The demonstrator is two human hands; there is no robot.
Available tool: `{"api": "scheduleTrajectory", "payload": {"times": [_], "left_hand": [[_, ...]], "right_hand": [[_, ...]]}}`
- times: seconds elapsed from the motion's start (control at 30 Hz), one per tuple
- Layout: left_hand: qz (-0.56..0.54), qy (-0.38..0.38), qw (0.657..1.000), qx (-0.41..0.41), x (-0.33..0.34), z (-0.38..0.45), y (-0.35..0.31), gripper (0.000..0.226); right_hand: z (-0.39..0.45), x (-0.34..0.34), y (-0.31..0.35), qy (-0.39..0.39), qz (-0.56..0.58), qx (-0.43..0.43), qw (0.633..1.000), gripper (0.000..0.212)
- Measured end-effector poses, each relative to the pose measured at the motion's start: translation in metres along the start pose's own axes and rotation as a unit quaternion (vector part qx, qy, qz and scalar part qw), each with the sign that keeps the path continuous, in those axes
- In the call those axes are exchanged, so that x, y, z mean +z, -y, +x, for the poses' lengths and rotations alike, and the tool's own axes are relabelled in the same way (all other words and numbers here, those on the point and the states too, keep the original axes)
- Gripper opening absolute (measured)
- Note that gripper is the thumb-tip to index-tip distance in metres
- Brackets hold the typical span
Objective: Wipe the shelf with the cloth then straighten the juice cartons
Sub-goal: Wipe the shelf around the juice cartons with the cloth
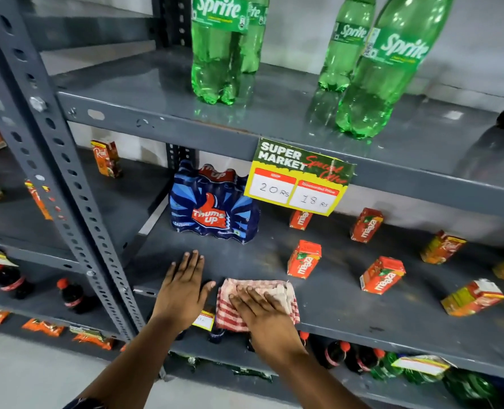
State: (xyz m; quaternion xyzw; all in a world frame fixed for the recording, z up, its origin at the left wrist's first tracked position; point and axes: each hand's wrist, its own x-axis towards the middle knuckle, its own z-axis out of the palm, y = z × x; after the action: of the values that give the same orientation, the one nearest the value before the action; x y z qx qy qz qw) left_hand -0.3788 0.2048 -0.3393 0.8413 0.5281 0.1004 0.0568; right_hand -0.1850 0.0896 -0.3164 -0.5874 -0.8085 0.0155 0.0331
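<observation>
A red-and-white striped cloth [277, 290] lies at the front edge of the grey middle shelf [363, 317]. My right hand [262, 311] presses flat on top of it, fingers spread. Just to its left, my left hand [184, 286] rests flat on the bare shelf, holding nothing. Several orange Maaza juice cartons stand scattered and turned at different angles to the right: one [304, 259] close behind the cloth, another [382, 275] further right, two more [365, 225] [300, 219] near the back. Other cartons [472, 298] [442, 247] lie tipped at the far right.
A blue Thums Up multipack [214, 209] stands behind my left hand. A price tag [299, 177] hangs from the upper shelf, which carries green Sprite bottles [218, 54]. A perforated grey upright [68, 184] rises at the left. Cola bottles [336, 354] fill the shelf below.
</observation>
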Motion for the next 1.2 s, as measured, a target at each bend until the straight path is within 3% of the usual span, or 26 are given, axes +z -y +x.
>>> {"api": "scheduleTrajectory", "payload": {"times": [0.17,0.27,0.43,0.53,0.63,0.77,0.9,1.13,1.2], "left_hand": [[-0.019,-0.007,0.999,0.032,0.006,-0.009,-0.035,0.087],[-0.031,-0.017,0.998,0.046,0.004,-0.004,-0.057,0.089],[-0.028,0.026,0.998,0.051,0.009,0.004,-0.085,0.085],[0.004,0.038,0.998,0.047,0.016,0.004,-0.089,0.087],[0.014,0.045,0.997,0.056,0.02,0.004,-0.086,0.092],[-0.006,0.035,0.998,0.046,0.02,0.005,-0.086,0.09],[-0.007,0.021,0.999,0.047,0.018,0.005,-0.099,0.086],[-0.013,0.011,0.998,0.062,0.029,0.005,-0.119,0.088],[-0.013,0.005,0.998,0.067,0.03,0.005,-0.119,0.087]], "right_hand": [[-0.056,-0.021,-0.012,-0.07,0.02,-0.024,0.997,0.083],[-0.066,-0.051,-0.03,-0.157,-0.001,0.01,0.988,0.063],[-0.057,-0.044,-0.061,-0.042,-0.061,0.109,0.991,0.058],[-0.064,-0.022,-0.061,0.023,-0.041,0.134,0.99,0.088],[-0.084,-0.025,-0.052,-0.012,-0.009,0.1,0.995,0.061],[-0.12,-0.054,-0.065,-0.061,0.029,0.109,0.992,0.069],[-0.119,-0.086,-0.094,-0.122,0.006,0.188,0.975,0.071],[-0.11,-0.028,-0.099,0.002,-0.029,0.23,0.973,0.086],[-0.122,-0.018,-0.097,0.0,-0.021,0.224,0.974,0.088]]}}
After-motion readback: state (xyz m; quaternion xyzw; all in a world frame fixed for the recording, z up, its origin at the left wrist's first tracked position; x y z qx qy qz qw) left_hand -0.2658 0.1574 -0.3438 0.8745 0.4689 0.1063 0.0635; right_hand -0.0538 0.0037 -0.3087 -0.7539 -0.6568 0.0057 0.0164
